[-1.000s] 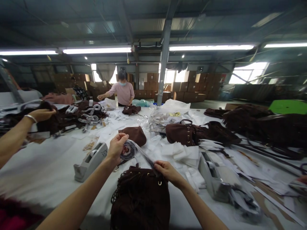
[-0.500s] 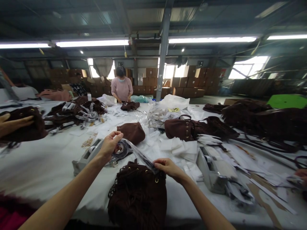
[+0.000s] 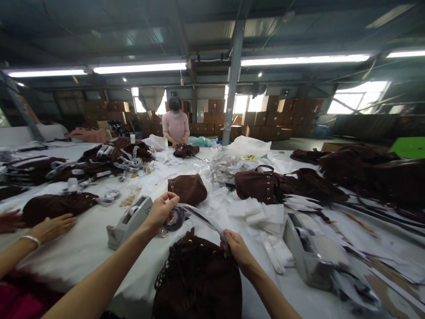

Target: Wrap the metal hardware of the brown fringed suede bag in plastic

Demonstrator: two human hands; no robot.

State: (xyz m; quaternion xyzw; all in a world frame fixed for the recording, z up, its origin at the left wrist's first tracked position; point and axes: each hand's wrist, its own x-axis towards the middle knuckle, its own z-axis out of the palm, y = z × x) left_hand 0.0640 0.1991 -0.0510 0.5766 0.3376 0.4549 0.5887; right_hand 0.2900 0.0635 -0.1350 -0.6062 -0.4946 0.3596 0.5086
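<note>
A dark brown fringed bag [image 3: 212,283] with brass eyelets lies on the table in front of me. Above it runs a strap wrapped in clear film [image 3: 203,215], stretched between my hands. My left hand [image 3: 161,209] is closed on it beside its coiled part [image 3: 175,219]. At the other end, my right hand [image 3: 237,249] pinches the wrapped strap close to the bag's upper right corner. Its fingertips are partly hidden, and whether they also touch the bag I cannot tell. A metal ring [image 3: 164,232] shows below the coil.
Grey tape dispensers [image 3: 128,226] stand on both sides. White foam sheets [image 3: 255,212] and a brown bag [image 3: 254,186] lie beyond. At left, a co-worker's hand [image 3: 51,230] is by another bag [image 3: 61,206]. Across the table [image 3: 133,270], a masked person [image 3: 175,126] handles a bag.
The view has shifted, so most things appear farther right and lower. The co-worker's bag at left now lies on the table with the hands spread beside it. My hands still hold the strap.
</note>
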